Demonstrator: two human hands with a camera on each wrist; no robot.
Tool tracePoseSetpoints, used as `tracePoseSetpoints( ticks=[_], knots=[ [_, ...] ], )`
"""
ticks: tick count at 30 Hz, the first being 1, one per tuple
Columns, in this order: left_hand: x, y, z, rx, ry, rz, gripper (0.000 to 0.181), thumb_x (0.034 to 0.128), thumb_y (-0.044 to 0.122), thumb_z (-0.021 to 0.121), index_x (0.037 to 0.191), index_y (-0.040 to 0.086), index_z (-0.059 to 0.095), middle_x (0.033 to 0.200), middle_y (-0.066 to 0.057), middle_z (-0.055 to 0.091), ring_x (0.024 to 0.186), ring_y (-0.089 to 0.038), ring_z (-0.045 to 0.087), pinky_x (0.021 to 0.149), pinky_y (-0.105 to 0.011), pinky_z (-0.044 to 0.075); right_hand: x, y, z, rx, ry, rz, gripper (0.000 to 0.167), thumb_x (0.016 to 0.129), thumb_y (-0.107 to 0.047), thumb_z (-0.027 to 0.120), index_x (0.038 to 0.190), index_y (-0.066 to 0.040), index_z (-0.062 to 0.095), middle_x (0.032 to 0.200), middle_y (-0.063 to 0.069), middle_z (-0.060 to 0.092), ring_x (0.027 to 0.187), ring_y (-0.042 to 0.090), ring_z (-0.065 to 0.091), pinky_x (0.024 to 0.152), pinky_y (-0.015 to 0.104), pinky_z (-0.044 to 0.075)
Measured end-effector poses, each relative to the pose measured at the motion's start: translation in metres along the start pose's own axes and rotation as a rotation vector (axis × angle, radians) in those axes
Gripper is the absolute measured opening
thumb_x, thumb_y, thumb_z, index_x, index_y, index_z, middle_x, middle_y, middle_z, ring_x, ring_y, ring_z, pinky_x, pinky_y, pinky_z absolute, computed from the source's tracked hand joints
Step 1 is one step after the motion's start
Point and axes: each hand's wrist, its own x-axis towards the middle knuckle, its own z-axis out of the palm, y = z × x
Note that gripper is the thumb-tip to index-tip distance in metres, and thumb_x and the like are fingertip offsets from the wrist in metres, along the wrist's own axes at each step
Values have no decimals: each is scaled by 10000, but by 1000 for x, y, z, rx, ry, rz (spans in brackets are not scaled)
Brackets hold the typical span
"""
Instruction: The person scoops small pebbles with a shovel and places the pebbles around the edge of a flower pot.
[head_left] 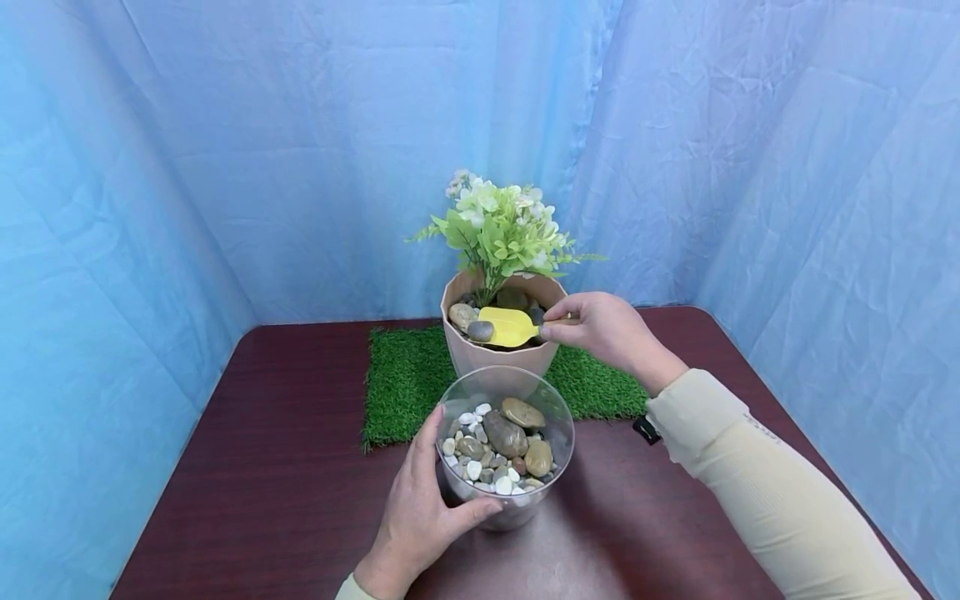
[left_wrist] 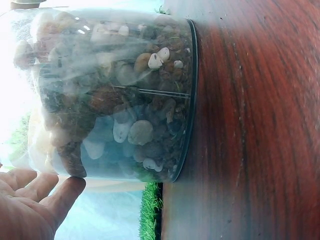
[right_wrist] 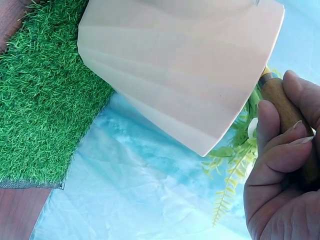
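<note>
My right hand grips the wooden handle of a yellow garden trowel. The trowel's blade is over the mouth of a pale pink flowerpot, with a grey stone at its tip. Several stones and a white-flowered plant are in the pot. Nearer me, my left hand holds a clear container at its left side, thumb across the front. Inside lie small white and brown pebbles and, on top, larger brown stones. In the left wrist view, its fingertips meet the container's wall.
The pot stands on a green artificial grass mat, laid on a dark red wooden table. Blue curtains hang behind and on both sides. The container stands on the table in front of the mat.
</note>
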Motion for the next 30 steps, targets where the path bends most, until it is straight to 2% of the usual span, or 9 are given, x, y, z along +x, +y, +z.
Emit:
tracePoseSetpoints(
  ticks=[6,13,18,30],
  knots=[
    [1,0,0,-12,13,17,1269,716,720,837,1672,150,227,1643,-104,411,1457,-305,473,1155,-530,435,3,-1,2,-9,-12,-10,235,963,-365,757,1130,-206,804,1116,-4,776,987,197,719,854,441,575],
    [2,2,-1,-21,-4,-4,1309,681,663,894,1682,202,187,1660,-51,389,1463,-280,464,1173,-500,416,6,-4,4,-22,-22,-23,264,961,-343,759,1145,-158,801,1056,-7,792,941,189,733,825,436,582],
    [2,2,-1,-22,-6,-8,1309,682,647,904,1682,197,189,1654,-58,398,1465,-277,463,1170,-495,422,7,-8,6,-42,-26,-21,280,963,-340,756,1161,-145,797,1042,-14,797,933,187,736,823,437,584],
    [1,2,-1,-19,-20,-18,1304,683,639,909,1680,200,192,1649,-68,399,1459,-275,467,1160,-508,433,7,-19,9,-101,5,-38,221,959,-330,766,1125,-190,808,1048,-22,797,954,188,739,873,453,577]
  ],
)
